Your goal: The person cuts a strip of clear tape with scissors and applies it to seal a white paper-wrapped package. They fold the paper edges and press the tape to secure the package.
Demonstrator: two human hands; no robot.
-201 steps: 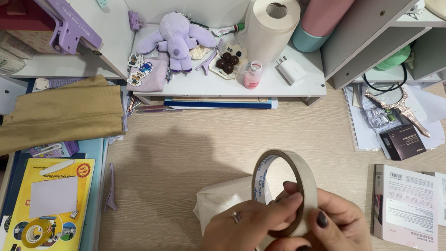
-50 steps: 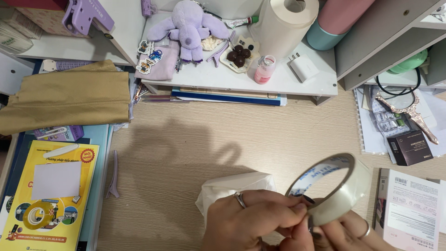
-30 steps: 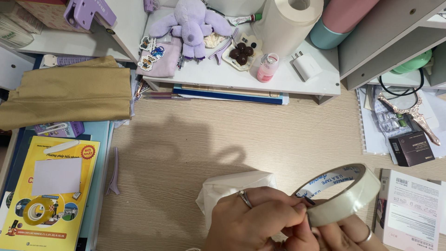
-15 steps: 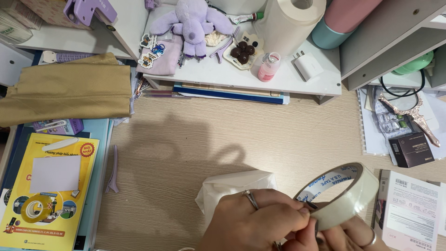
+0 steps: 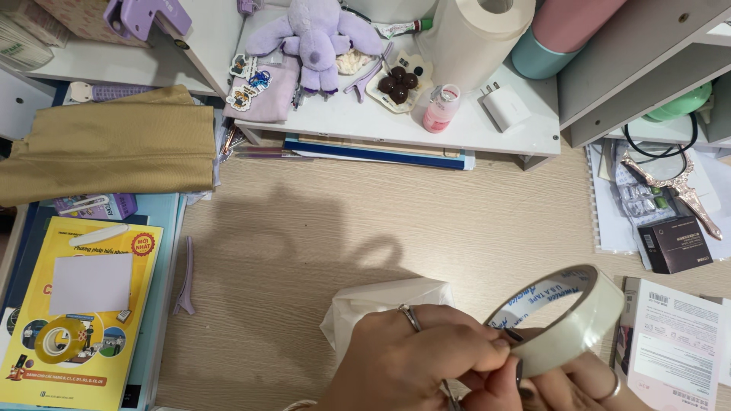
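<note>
Left of the grip, well apart: yellow book with a small yellow tape roll lying on it, and a purple hair clip flat on the wooden desk. Just left of and behind the hands: crumpled white plastic bag, partly under the left hand. Left hand is closed, ring on one finger, thumb and fingertips pinching at the near rim of the clear tape roll. Roll sits up and to the right of that pinch, off the desk, tilted; its open core faces up-left toward the camera, and its axis runs from lower right to upper left. Right hand is directly under the roll, fingers curled around its lower edge and supporting it; how tight, cannot tell, mostly cut off by the frame. Both hands touch the roll; the left one works the rim, the right one carries the weight. Just right of the grip: white printed box, near but not touching the roll.
</note>
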